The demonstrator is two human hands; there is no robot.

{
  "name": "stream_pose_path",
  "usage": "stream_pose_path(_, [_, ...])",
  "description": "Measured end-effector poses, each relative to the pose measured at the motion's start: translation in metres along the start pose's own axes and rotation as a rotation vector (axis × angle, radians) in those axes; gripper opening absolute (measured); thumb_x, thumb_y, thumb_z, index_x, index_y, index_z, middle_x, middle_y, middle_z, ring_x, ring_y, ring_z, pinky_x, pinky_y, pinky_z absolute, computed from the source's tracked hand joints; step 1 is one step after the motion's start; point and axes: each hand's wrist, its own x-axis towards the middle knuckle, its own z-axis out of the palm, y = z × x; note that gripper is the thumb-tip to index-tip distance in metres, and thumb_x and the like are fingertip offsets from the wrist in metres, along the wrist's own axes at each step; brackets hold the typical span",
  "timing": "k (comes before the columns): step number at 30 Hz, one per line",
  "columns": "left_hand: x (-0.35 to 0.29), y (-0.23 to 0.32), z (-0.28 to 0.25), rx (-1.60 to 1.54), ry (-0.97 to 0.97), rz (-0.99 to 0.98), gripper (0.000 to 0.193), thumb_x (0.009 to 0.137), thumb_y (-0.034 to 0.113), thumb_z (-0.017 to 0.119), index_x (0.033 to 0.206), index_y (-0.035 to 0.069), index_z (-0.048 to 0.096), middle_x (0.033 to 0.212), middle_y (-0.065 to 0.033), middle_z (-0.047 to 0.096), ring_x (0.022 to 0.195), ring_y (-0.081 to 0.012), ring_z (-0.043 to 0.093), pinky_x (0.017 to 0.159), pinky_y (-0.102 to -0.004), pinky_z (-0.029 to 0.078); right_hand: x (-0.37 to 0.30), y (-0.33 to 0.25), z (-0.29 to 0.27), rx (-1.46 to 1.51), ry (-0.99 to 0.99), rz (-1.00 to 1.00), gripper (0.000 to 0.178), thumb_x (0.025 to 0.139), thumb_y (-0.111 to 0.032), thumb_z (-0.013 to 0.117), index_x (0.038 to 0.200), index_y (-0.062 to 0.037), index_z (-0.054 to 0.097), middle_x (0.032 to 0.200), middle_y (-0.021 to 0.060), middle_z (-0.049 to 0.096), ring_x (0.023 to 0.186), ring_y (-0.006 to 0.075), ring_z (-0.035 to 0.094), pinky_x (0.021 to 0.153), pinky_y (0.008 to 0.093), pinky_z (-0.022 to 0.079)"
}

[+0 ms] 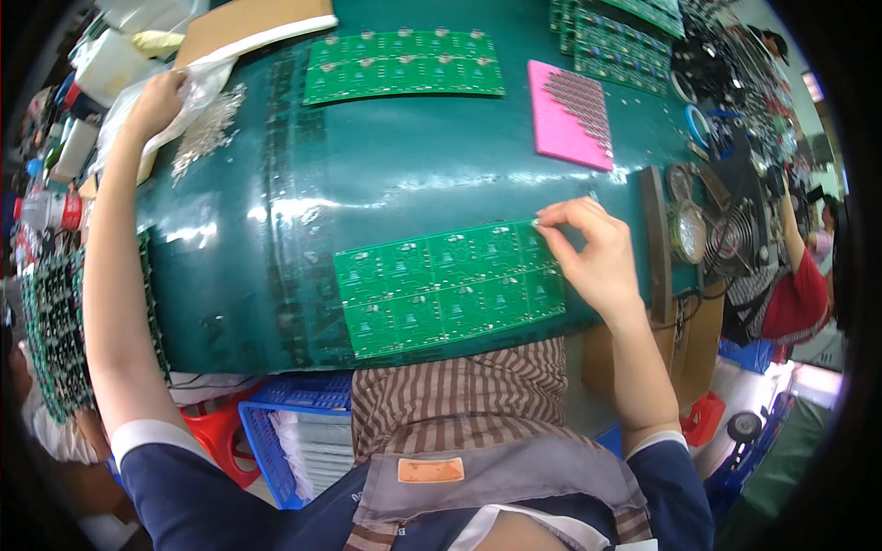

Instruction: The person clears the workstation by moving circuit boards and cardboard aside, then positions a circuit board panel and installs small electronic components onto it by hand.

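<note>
A green circuit board panel, divided into several sections, lies on the green mat in front of me. At its far right corner, my right hand pinches thumb and forefinger together; what is between them is too small to make out. Up at the far left, my left hand is closed on a clear plastic bag. Beside the bag lies a loose pile of small metal parts. The left fingertips are partly hidden.
Another green panel with parts fitted lies at the back. A pink foam block holds rows of metal pieces. Stacked boards stand back right, more boards at left. A dark bar and fan flank the right.
</note>
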Motion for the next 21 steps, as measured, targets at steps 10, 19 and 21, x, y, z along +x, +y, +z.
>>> stream_pose_path(10, [-0.024, -0.018, -0.012, -0.346, 0.021, -0.281, 0.040, 0.086, 0.034, 0.044, 0.089, -0.002, 0.062, 0.071, -0.0185, 0.059, 0.069, -0.0292, 0.058, 0.068, -0.0377, 0.045, 0.062, -0.056, 0.025, 0.047, -0.252, -0.276, 0.009, 0.076, -0.009, 0.063, 0.081, -0.0020, 0.060, 0.082, 0.0116, 0.062, 0.083, 0.0284, 0.057, 0.075, 0.0347, 0.045])
stream_pose_path(19, [-0.028, -0.011, -0.002, -0.847, 0.557, -0.641, 0.043, 0.089, 0.039, 0.043, 0.091, 0.002, 0.065, 0.072, -0.0092, 0.061, 0.060, -0.0183, 0.055, 0.059, -0.0320, 0.044, 0.103, -0.085, 0.096, 0.272, -0.559, -0.210, 0.016, 0.078, -0.015, 0.062, 0.084, -0.0007, 0.063, 0.082, 0.0145, 0.064, 0.078, 0.0246, 0.063, 0.070, 0.0332, 0.049])
stream_pose_path(21, [-0.032, -0.042, 0.015, -0.692, 0.766, -0.661, 0.043, 0.089, 0.039, 0.042, 0.090, 0.004, 0.067, 0.085, -0.0132, 0.066, 0.078, -0.0227, 0.062, 0.075, -0.0336, 0.045, 0.097, -0.093, 0.089, 0.276, -0.522, -0.254, 0.017, 0.077, -0.016, 0.062, 0.083, -0.0002, 0.064, 0.081, 0.0162, 0.065, 0.078, 0.0272, 0.064, 0.072, 0.0350, 0.050])
